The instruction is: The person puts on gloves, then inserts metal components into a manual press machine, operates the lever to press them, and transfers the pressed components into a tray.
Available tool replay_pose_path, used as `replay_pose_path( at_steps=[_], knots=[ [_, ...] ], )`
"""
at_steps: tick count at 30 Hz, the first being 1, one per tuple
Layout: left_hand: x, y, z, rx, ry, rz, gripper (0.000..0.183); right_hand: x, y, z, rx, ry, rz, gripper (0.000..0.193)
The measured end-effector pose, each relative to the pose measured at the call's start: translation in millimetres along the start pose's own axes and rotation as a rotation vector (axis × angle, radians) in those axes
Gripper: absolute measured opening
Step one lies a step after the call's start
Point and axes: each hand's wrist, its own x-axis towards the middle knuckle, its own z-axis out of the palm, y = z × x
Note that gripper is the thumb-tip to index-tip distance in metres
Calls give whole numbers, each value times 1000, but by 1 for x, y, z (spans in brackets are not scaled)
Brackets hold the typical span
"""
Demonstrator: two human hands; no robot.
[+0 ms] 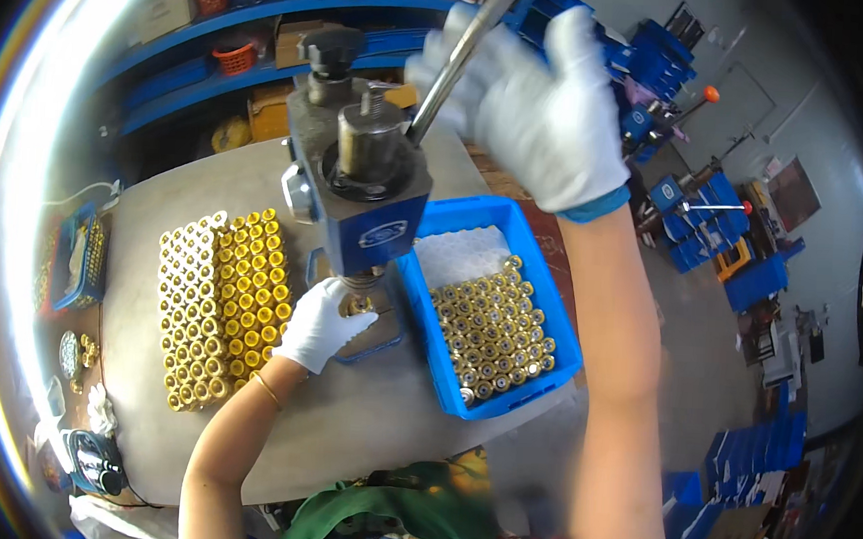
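A hand-lever press with a dark metal head and blue front (385,231) stands on the grey table. Under its ram, my white-gloved left hand (321,326) has thumb and fingers around a small brass cylindrical part (359,306), partly hidden by the glove. My right hand (545,106), also gloved and smeared by motion, is raised beside the steel lever (457,63). Its thumb is up and its fingers are spread behind the lever, not wrapped round it. Left of the press, brass parts (253,286) stand in rows next to paler-topped ones (191,307).
A blue bin (488,407) right of the press holds many brass parts (492,325) and a white dimpled sheet (463,254). Blue shelves (260,12) with an orange basket (235,59) stand behind. More lever presses (690,194) and blue bins (755,467) are at the right.
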Motion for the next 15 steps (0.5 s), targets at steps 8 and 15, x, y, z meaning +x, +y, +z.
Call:
replay_pose_path(
  at_steps=[8,15],
  knots=[
    [18,-54,-57,262,188,88,35,-89,78,-190,-2150,293,1211,63],
    [41,-161,-130,634,413,-146,35,-96,120,-216,-2071,489,1266,54]
  ],
)
